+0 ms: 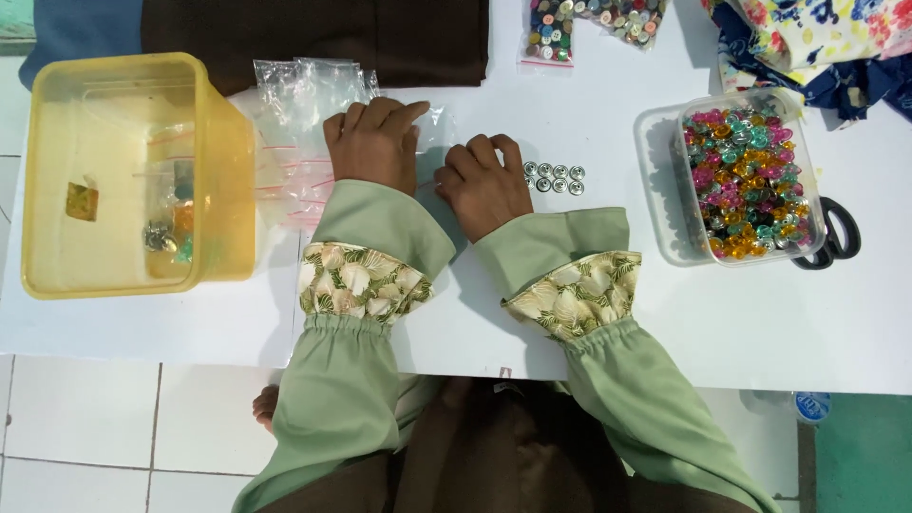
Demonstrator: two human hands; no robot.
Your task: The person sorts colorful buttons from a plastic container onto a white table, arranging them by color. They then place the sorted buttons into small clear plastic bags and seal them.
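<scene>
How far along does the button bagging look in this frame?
Early, it seems. Done: eight silver buttons lie set out in two rows on the white table. In hand: the left hand presses a small clear bag flat while the right hand rests beside the buttons. Left: a stack of empty clear bags and a clear tub of coloured buttons, still full.
</scene>
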